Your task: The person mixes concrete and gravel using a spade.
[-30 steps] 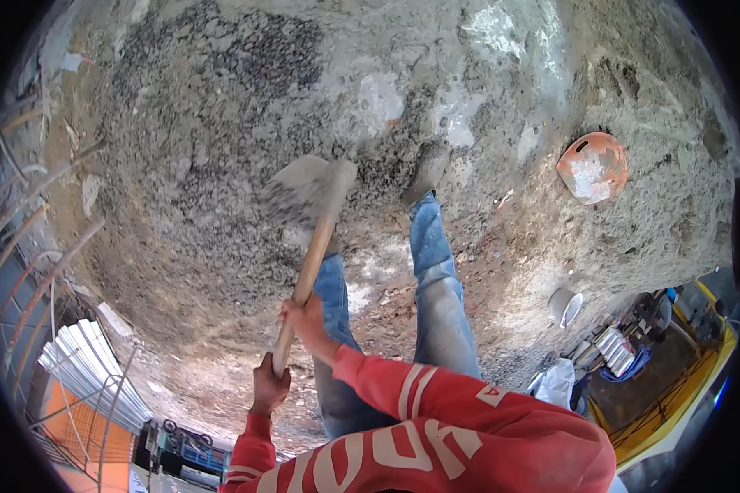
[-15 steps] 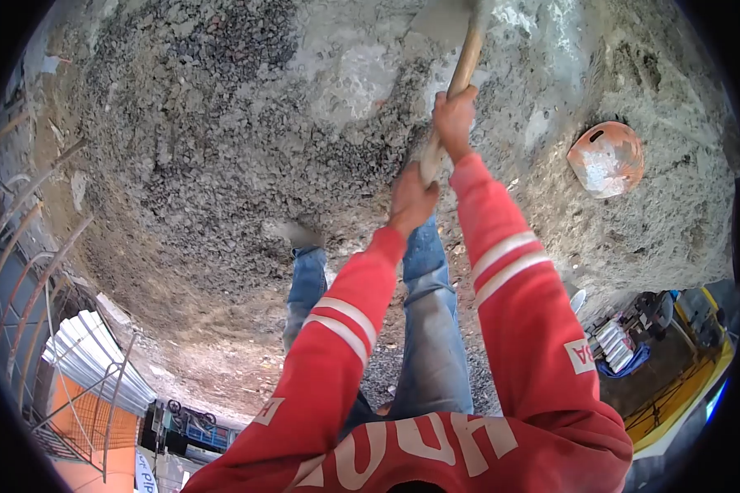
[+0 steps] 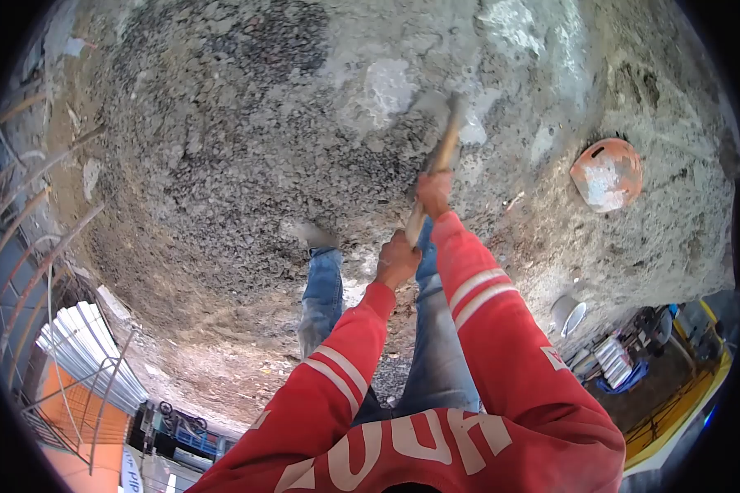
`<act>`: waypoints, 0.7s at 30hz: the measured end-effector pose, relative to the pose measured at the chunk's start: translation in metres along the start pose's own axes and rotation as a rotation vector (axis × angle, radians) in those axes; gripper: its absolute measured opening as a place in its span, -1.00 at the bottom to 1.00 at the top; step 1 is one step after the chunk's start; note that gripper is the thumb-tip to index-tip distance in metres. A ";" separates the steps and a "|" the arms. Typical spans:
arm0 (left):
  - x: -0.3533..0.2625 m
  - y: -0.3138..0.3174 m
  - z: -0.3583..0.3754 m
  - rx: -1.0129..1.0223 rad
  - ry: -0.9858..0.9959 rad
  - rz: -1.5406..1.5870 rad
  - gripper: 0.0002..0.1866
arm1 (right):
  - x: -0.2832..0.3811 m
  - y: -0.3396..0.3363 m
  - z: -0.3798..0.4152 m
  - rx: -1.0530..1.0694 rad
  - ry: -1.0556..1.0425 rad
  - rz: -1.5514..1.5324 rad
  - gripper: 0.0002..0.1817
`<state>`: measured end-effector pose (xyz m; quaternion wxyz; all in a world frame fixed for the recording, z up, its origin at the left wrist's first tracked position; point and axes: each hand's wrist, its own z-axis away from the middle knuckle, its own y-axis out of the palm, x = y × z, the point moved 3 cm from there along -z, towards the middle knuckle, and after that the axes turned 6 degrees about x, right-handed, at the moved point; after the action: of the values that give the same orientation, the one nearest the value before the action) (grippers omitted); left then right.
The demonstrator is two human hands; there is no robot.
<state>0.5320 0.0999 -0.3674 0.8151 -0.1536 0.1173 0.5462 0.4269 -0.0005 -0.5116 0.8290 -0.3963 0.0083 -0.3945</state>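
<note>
Both my hands are closed around the wooden handle of a hoe [image 3: 446,148]. My right hand [image 3: 434,193] grips it farther up, nearer the blade. Closer to my body, my left hand [image 3: 399,261] holds the lower part, in front of my legs. The grey blade, blurred by motion, juts to the left from the handle's far end, over the wet grey mix. A large spread of dark gravel [image 3: 247,156] mixed with grey paste lies ahead and to the left of my hands.
To the right lies an orange, bowl-like piece [image 3: 607,175] smeared with grey. A pale bucket [image 3: 567,315] stands nearer. Bent rebar [image 3: 57,255] and corrugated sheets [image 3: 94,353] are at left. A yellow frame [image 3: 691,403] is at lower right.
Both hands and the hoe have moved back toward my body, and the blade is closer to my feet. More of the pale bucket shows at right. The grip stays on the handle.
</note>
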 end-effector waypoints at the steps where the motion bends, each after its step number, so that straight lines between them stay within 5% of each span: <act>1: 0.001 -0.009 0.005 0.046 -0.025 -0.069 -0.60 | -0.008 0.004 0.000 -0.027 0.155 -0.067 -0.65; 5: 0.027 -0.028 0.016 0.033 -0.051 -0.170 -0.56 | -0.030 0.029 0.017 0.255 0.253 -0.288 -0.56; 7: 0.049 -0.049 0.031 0.001 -0.055 -0.174 -0.56 | -0.025 0.055 0.052 0.436 0.202 -0.479 -0.77; 12: 0.104 -0.118 0.058 0.075 -0.125 -0.333 -0.59 | -0.005 0.123 0.128 0.303 0.369 -0.713 -0.87; 14: 0.103 -0.145 0.063 0.085 -0.069 -0.380 -0.61 | 0.021 0.128 0.147 0.339 0.532 -0.843 -0.87; 18: 0.099 -0.210 0.103 0.141 0.061 -0.534 -0.63 | 0.063 0.118 0.203 0.387 0.521 -1.019 -0.91; 21: 0.139 -0.263 0.161 0.122 0.140 -0.590 -0.64 | 0.088 0.133 0.270 0.580 0.574 -1.428 -0.92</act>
<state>0.8321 0.1861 -0.2361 0.9361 -0.1692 0.1560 0.2661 0.6622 0.1667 -0.3884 0.4133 0.0402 -0.1364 -0.8994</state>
